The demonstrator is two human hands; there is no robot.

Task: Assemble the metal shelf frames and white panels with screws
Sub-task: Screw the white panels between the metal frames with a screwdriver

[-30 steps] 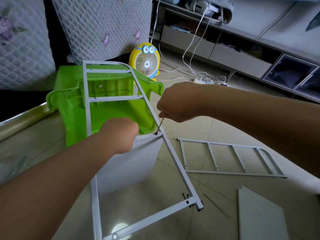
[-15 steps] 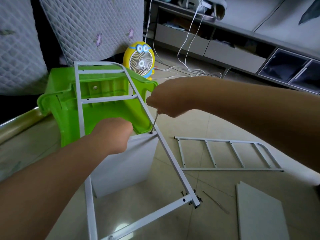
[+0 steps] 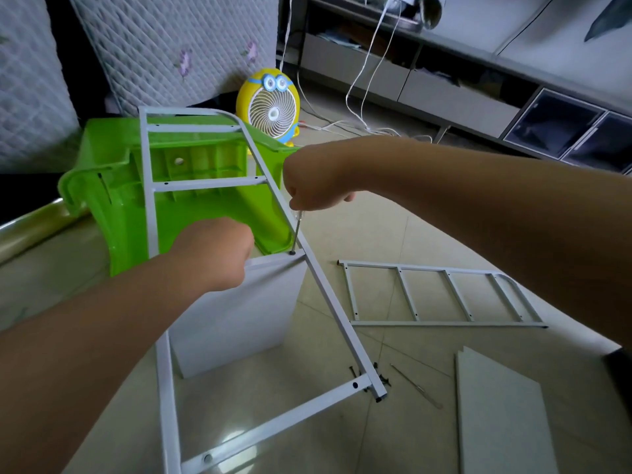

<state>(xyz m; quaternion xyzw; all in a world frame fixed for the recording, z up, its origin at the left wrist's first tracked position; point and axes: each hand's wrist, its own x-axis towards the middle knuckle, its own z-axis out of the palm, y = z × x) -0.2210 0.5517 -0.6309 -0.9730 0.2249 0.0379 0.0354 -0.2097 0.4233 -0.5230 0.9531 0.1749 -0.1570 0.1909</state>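
A white metal ladder frame (image 3: pixel 337 323) leans from the floor up over a green plastic stool (image 3: pixel 113 213). A white panel (image 3: pixel 236 316) stands on edge under the frame's middle rung. My left hand (image 3: pixel 215 254) grips that rung and the panel's top edge. My right hand (image 3: pixel 314 181) holds a thin screwdriver (image 3: pixel 297 230) upright, its tip on a dark screw (image 3: pixel 292 253) at the rung's right end. A second frame (image 3: pixel 441 295) lies flat on the floor at right. Another white panel (image 3: pixel 502 415) lies at the lower right.
Loose dark screws (image 3: pixel 371 374) and a thin metal tool (image 3: pixel 415 386) lie on the tiled floor by the frame's foot. A yellow desk fan (image 3: pixel 268 106) and white cables (image 3: pixel 355 97) sit behind. A low grey cabinet (image 3: pixel 455 97) runs along the back right.
The camera has shifted slightly, so everything sits a little further left in view. Both hands keep their grips and the screwdriver stays on the screw.
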